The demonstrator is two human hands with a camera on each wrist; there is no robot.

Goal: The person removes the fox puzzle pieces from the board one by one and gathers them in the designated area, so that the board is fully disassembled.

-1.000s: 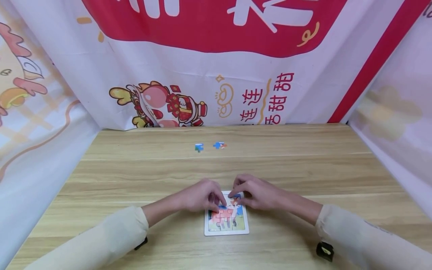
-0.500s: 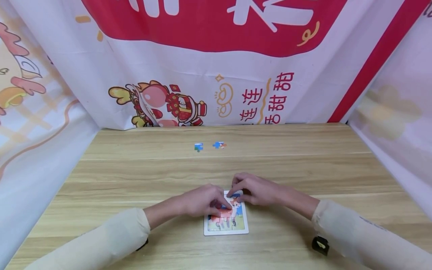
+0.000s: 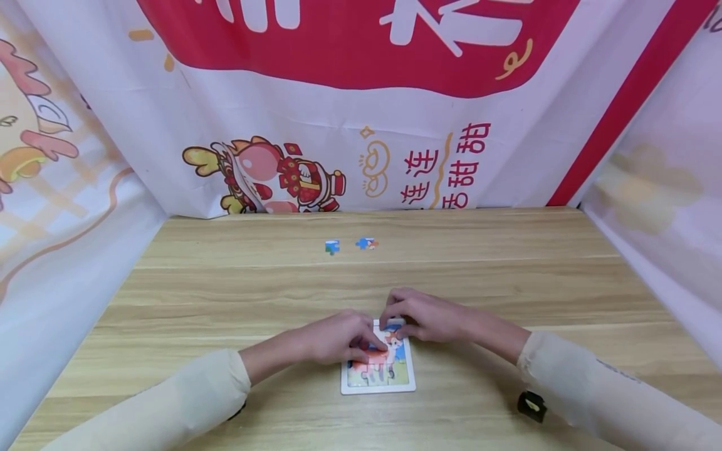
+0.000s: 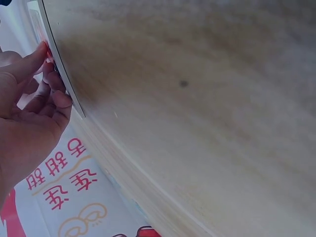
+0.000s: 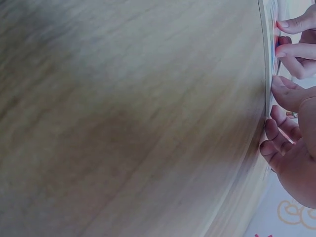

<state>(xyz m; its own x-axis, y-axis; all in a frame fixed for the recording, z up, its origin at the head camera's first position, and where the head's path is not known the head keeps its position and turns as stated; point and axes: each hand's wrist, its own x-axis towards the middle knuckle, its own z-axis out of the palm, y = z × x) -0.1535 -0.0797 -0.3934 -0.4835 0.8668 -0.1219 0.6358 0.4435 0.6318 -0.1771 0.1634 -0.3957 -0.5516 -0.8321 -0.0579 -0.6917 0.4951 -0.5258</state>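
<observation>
A small jigsaw puzzle in a white tray lies on the table; its picture shows a pinkish deer-like animal against blue. My left hand reaches over the tray's left side, thumb and index finger curled down on a piece in the picture's middle and covering it. At the upper right corner, my right hand has thumb and index finger about a blue piece. In the left wrist view, the left hand touches the puzzle's face edge-on. The right wrist view has the right hand at the tray's edge.
Two loose jigsaw pieces lie at the back of the wooden table: a blue-green one and a blue-orange one. Printed cloth hangs behind the table and along both sides.
My left hand has shifted slightly right and toward me across the puzzle, its index finger reaching further over the middle. My right hand has moved slightly left, its fingers still on the corner.
</observation>
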